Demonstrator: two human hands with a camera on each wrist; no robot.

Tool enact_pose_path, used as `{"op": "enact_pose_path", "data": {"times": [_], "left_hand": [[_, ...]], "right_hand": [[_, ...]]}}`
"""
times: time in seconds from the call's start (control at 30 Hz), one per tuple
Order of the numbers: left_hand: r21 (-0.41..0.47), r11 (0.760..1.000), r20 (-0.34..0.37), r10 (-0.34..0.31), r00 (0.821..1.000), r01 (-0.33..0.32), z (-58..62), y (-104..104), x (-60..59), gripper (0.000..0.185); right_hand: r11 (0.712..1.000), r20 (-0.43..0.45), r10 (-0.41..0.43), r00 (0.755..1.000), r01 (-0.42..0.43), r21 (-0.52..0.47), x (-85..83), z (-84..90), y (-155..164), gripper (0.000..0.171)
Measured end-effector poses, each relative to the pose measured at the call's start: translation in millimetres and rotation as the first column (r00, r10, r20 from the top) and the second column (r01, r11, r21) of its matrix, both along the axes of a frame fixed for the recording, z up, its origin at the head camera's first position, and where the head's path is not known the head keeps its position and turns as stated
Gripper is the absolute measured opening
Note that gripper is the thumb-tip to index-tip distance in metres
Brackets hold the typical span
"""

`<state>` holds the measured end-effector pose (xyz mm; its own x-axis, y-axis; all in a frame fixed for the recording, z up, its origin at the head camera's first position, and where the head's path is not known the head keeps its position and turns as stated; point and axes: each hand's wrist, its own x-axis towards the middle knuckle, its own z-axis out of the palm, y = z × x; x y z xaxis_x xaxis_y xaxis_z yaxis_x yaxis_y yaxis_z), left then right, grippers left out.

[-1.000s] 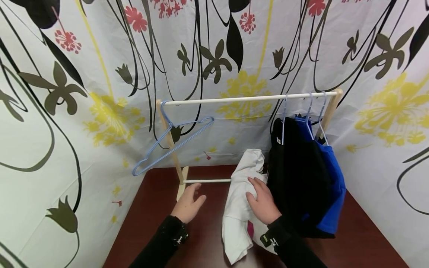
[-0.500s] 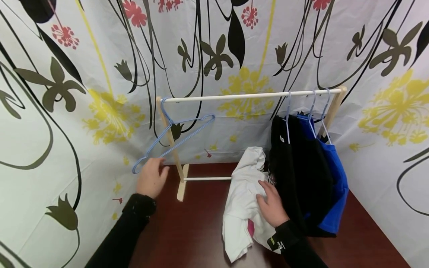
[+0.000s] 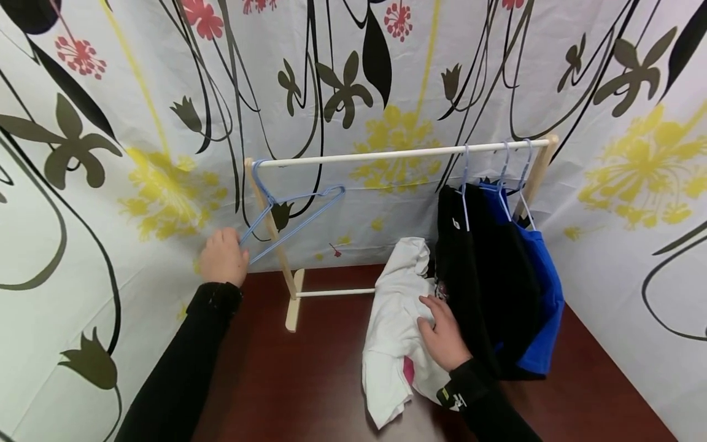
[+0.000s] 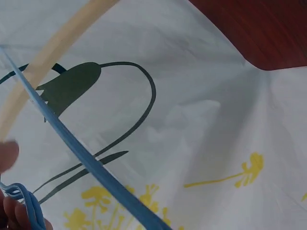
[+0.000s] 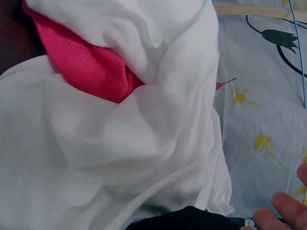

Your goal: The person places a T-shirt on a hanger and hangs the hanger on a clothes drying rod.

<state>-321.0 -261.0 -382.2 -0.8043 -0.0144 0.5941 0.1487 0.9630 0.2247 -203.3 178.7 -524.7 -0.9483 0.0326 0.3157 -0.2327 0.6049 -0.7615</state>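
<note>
My left hand [image 3: 223, 256] is at the outer lower corner of a light blue clothes hanger [image 3: 298, 228], which hangs by its hook from the left end of a rack's rail [image 3: 359, 158]. In the left wrist view, the fingers [image 4: 21, 216] curl at the hanger's looped end, with the thumb close above. Its long bar crosses that view diagonally. My right hand [image 3: 444, 337] has loosely extended fingers and hovers over a crumpled white garment [image 3: 386, 331] on the table. A pink patch [image 5: 91, 67] shows among the white folds in the right wrist view.
Black clothes [image 3: 491, 276] and a blue garment [image 3: 544, 294] hang on hangers at the rack's right end. The wooden rack stands on a dark red-brown table [image 3: 309, 380]. Behind it hangs a flower-patterned curtain [image 3: 221, 135].
My left hand has moved left and up from beside the white garment to the blue hanger's outer end. The right hand has stayed by the white garment, shifting slightly.
</note>
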Motion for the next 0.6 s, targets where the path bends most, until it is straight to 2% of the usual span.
{"op": "enact_pose_path", "data": {"times": [0.1, 0.23, 0.33, 0.47, 0.6], "left_hand": [[0.001, 1.0, -0.021, -0.014, 1.0, 0.014, 1.2, 0, 0.7, 0.02], [0.015, 1.0, -0.029, -0.027, 0.999, 0.027, 2.4, 2, 10.4, 0.013], [0.022, 0.999, -0.004, -0.029, 1.0, 0.029, 7.4, 6, 18.6, 0.011], [0.032, 0.999, 0.079, -0.03, 0.996, 0.027, 17.2, 12, 29.6, 0.012], [0.052, 0.997, 0.195, -0.059, 0.979, 0.05, 26.2, 22, 36.9, 0.012]], "right_hand": [[1.0, 0.014, 0.01, 1.0, -0.01, -0.013, 1.4, 0.9, 1, 0.043], [0.999, 0.022, 0.025, 0.999, -0.025, -0.025, 2.8, 1.9, 2, 0.042], [1.0, 0.011, 0.017, 1.0, -0.017, -0.026, 3.0, 1.4, 2, 0.042], [1.0, -0.002, 0.005, 1.0, -0.005, -0.029, 4.4, 0.4, 2, 0.041], [0.999, -0.016, 0.0, 1.0, -0.001, -0.043, 6.0, -1.1, 2, 0.04]]}}
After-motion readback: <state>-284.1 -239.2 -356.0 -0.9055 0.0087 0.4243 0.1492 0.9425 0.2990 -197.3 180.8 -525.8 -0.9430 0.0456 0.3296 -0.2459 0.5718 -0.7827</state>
